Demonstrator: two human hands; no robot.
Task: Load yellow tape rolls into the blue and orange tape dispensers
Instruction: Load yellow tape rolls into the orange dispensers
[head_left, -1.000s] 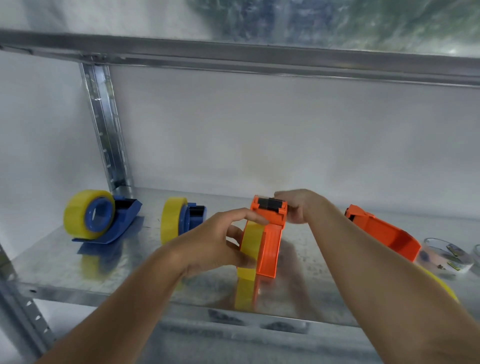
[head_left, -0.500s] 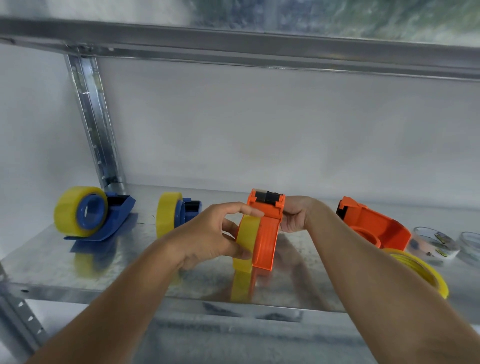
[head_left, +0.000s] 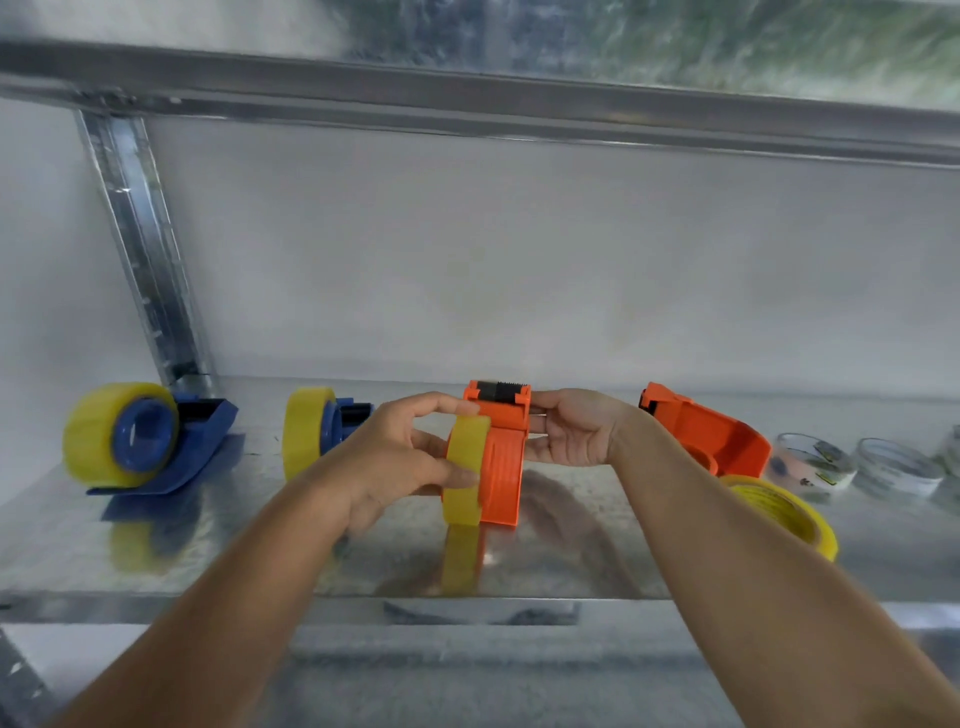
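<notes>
An orange tape dispenser (head_left: 503, 457) stands upright at the middle of the metal shelf (head_left: 208, 551). A yellow tape roll (head_left: 464, 470) sits against its left side. My left hand (head_left: 395, 457) grips that roll with thumb and fingers. My right hand (head_left: 569, 434) holds the dispenser's right side near its black cutter. Two blue dispensers (head_left: 205, 441) (head_left: 345, 415) at the left each carry a yellow roll. A second orange dispenser (head_left: 706, 434) lies empty at the right, with a loose yellow roll (head_left: 779, 512) flat in front of it.
Clear tape rolls (head_left: 813, 462) (head_left: 896, 470) lie at the far right of the shelf. A metal upright (head_left: 150, 249) rises at the back left and a shelf beam (head_left: 467, 104) runs overhead. The shelf's front edge (head_left: 467, 603) is just below my wrists.
The view has shifted slightly, so the shelf sits lower in frame. My right hand has slid from the dispenser's top to its right side. My left hand keeps its hold on the roll.
</notes>
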